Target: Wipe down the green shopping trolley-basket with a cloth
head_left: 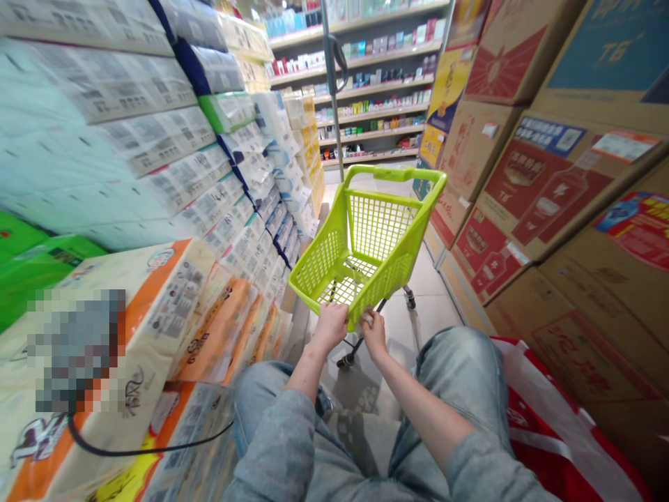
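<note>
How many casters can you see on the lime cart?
2. One small black caster sits at the right of the lime-green plastic shopping cart, another black caster at its near left; others may be hidden.

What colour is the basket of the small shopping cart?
The shopping cart basket is lime green, with a grid pattern; the head view shows it.

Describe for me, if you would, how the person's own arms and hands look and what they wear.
Both the left hand and the right hand are bare, without gloves or a watch showing, and the forearms are uncovered up to loose, rumpled grey fabric sleeves.
</note>
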`<state>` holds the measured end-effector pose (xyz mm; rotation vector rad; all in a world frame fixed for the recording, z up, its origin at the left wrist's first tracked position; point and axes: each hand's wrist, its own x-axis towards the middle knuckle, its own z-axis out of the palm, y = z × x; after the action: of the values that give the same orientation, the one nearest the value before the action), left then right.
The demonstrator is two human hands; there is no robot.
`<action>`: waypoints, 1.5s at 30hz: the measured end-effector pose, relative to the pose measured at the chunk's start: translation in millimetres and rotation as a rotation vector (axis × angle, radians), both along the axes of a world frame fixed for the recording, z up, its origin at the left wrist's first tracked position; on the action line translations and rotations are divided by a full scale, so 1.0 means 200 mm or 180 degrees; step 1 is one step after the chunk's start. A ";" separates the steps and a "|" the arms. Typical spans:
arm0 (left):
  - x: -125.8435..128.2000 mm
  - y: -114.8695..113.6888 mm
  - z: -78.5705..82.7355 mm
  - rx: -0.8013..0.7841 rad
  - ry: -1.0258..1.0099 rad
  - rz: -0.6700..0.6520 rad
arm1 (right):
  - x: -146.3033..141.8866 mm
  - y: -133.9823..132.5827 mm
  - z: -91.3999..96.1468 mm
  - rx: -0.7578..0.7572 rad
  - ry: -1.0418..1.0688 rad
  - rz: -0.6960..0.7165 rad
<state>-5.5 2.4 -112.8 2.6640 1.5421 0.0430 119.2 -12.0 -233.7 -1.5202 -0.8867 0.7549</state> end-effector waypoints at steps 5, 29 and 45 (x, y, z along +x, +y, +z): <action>-0.01 0.00 0.00 -0.0027 -0.0052 -0.0002 | 0.05 0.01 0.25 0.0253 0.0502 0.0383; -0.02 -0.03 0.00 -0.0094 -0.0298 0.0018 | 0.47 0.41 0.62 0.1039 -0.2032 0.0491; 0.06 -0.04 0.01 -0.0004 -0.0139 0.0100 | 0.51 0.47 0.61 0.0971 -0.2180 0.0501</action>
<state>5.6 -5.6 -110.1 2.6196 1.5704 0.1008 221.4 82.6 -112.1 -1.4524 -1.5652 0.1706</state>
